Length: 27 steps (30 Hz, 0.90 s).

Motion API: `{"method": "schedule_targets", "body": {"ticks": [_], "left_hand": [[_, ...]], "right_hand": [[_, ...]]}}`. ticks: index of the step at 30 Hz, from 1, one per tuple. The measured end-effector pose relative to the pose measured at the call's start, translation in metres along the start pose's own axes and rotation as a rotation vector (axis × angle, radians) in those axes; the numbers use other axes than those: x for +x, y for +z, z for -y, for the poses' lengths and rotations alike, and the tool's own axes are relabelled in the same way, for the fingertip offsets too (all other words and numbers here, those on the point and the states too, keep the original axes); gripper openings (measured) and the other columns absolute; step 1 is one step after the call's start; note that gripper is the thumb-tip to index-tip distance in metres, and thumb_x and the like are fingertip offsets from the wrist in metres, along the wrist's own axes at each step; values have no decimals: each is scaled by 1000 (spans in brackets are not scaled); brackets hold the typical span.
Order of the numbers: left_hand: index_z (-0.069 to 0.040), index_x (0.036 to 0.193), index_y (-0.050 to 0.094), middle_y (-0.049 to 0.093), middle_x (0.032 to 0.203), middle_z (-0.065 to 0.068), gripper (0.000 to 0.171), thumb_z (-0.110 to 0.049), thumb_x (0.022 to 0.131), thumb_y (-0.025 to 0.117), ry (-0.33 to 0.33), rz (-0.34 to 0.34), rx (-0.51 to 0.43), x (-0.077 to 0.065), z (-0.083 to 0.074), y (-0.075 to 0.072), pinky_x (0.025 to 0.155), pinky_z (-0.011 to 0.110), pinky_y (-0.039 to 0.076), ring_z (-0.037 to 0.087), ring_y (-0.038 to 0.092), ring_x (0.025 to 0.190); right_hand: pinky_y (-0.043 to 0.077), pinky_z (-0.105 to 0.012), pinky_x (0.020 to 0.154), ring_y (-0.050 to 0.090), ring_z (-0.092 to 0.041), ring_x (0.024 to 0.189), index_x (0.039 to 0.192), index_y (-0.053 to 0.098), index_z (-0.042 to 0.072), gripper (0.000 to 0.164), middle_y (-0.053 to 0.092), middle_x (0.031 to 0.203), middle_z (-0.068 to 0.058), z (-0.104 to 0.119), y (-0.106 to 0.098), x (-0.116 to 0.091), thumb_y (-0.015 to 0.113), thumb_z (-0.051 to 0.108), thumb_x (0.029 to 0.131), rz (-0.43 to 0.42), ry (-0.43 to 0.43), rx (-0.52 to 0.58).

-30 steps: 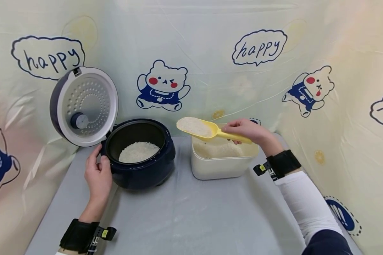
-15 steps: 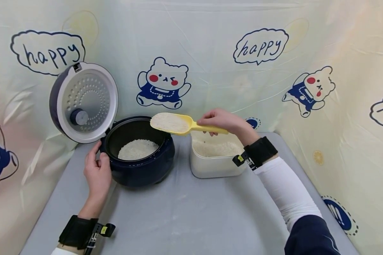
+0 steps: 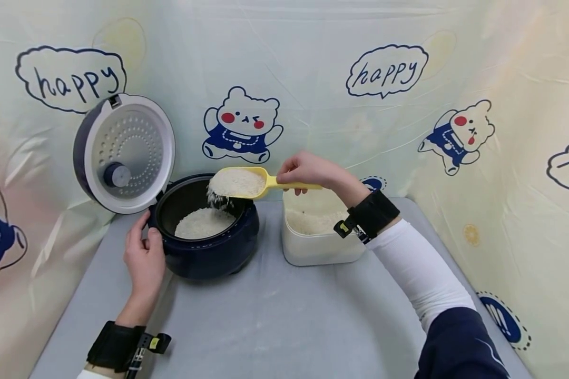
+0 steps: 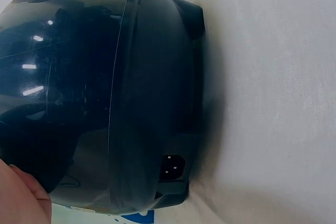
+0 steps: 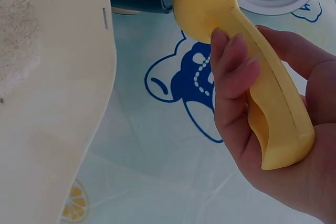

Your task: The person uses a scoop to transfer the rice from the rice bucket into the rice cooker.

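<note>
The right hand point(image 3: 308, 171) was pinching the handle of a yellow scoop point(image 3: 269, 182), with its fingers curled on one side and the thumb on the other. The scoop was over the right side of a dark blue rice cooker point(image 3: 213, 258). It was full of white rice point(image 3: 238, 182), and some grains point(image 3: 218, 202) were falling off its tip into the pot. A round pile of rice point(image 3: 201, 225) sat inside.

The left hand point(image 3: 144, 258) rested on the left side of the cooker, with its fingers loose and the thumb a bit apart from them. The lid point(image 3: 128, 152) stood wide open at the back left, showing its bumpy inside. Low on the cooker's outside was a little plug socket point(image 4: 172, 167).

A white box point(image 3: 322, 249) with more rice in it was on the right, near the cooker but not touching it. Both stood on a grey table point(image 3: 265, 316). Behind them hung a pale cloth point(image 3: 313, 121) with bears and the word "happy" on it.
</note>
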<state>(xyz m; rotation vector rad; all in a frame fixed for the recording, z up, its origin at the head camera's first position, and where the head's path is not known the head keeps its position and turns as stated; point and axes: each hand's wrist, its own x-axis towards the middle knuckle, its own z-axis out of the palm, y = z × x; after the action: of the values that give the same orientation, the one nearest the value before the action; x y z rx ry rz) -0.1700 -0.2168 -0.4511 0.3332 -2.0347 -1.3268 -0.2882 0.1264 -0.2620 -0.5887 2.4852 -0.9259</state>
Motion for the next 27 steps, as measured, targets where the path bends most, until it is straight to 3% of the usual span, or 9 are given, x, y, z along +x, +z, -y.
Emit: {"method": "schedule_targets", "body": {"ticks": [5, 13, 27], "left_hand": [[-18, 150, 59, 46, 111, -12, 45, -17, 107, 47, -3, 15, 2, 2, -1, 1, 68, 21, 32, 2, 37, 65], [-17, 149, 59, 44, 107, -15, 45, -18, 106, 46, -7, 7, -2, 1, 1, 0, 68, 22, 31, 4, 36, 66], [-17, 150, 59, 45, 109, -14, 45, -18, 107, 46, -12, 11, 2, 1, -2, -1, 68, 22, 31, 3, 36, 66]], "right_hand": [[53, -27, 65, 64, -28, 71, 108, 76, 2, 24, 67, 91, -11, 12, 1, 2, 68, 24, 102, -16, 9, -37], [55, -27, 62, 68, -32, 74, 112, 76, 3, 22, 67, 92, -11, 22, 6, 6, 70, 21, 101, -36, -13, -117], [54, -28, 67, 64, -23, 67, 121, 73, 5, 25, 74, 103, -11, 41, 17, 8, 66, 20, 102, -66, -32, -256]]}}
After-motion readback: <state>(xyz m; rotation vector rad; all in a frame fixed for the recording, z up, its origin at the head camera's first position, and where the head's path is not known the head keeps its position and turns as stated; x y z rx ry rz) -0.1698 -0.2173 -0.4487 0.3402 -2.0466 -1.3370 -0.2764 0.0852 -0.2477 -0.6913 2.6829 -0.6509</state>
